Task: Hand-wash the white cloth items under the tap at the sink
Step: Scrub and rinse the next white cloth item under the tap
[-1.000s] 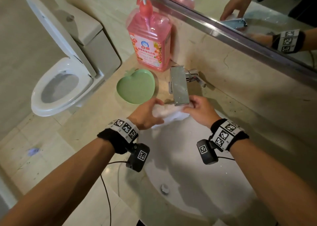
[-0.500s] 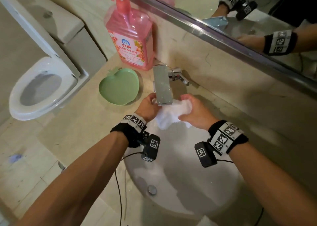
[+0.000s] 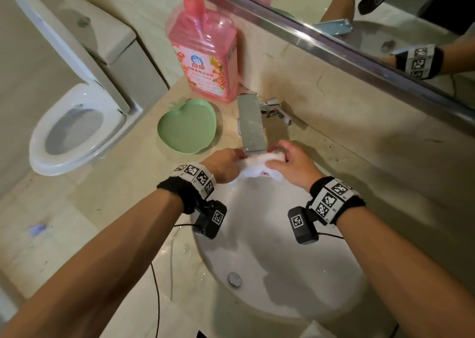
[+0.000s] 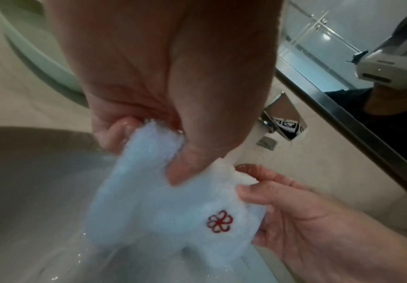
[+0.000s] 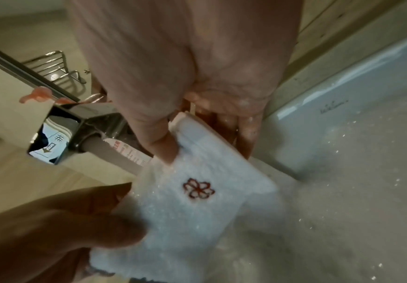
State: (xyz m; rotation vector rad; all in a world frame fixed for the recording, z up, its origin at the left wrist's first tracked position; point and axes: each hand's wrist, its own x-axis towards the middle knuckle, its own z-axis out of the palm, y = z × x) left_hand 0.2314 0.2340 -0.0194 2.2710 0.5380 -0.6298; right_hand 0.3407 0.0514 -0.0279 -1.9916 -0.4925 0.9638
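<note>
Over white sink [image 3: 270,235], fluffy flower-stitched white cloth [image 4: 164,210] in both hands' pinching grip.

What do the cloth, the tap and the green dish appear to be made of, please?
Cloth: fluffy white terry or fleece, by its fuzzy nap, with a red stitched flower.
Tap: polished metal, mirror-like reflections.
Green dish: probably matte plastic, uniformly pale and smooth.

The head view looks steeply down from above onto the round white basin [image 3: 270,273] and its beige stone counter [image 3: 123,183]. The left wrist view sits very close under the left hand [image 4: 173,76], facing the mirror. The right wrist view sits equally close, facing the square chrome tap [image 5: 59,137]. All three share the fluffy white cloth with a red flower mark [image 3: 257,166].
</note>
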